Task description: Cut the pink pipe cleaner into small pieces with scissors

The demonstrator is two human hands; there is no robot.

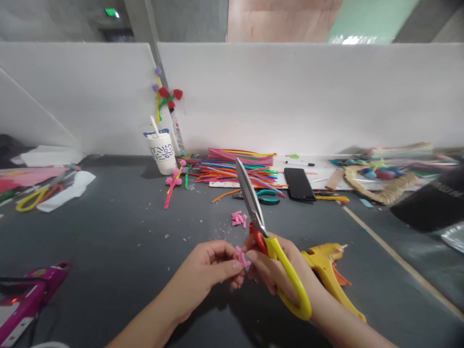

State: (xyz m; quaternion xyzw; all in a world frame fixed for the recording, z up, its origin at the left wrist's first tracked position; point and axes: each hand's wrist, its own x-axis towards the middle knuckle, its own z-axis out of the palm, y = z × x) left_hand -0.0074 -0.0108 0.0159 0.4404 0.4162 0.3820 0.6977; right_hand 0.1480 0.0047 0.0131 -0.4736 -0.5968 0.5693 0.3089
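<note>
My left hand (217,266) pinches small pink pipe cleaner pieces (242,257) between thumb and fingertips. From the other side, the fingertips of my right hand (281,266) touch the same pink pieces. Scissors (270,241) with yellow and red handles rest in my right hand, blades pointing up and away from me. Just beyond the hands lies a small pile of cut pink pieces (238,219) on the dark table. Farther back is a heap of long coloured pipe cleaners (239,166). The fingers' far sides are partly hidden.
A yellow glue gun (326,261) lies close beside my right forearm. Pliers (268,195), a black phone (299,183) and a paper cup (161,151) are toward the back. At left are a magenta power strip (36,299) and another pair of scissors (32,199). A white partition (290,96) stands behind.
</note>
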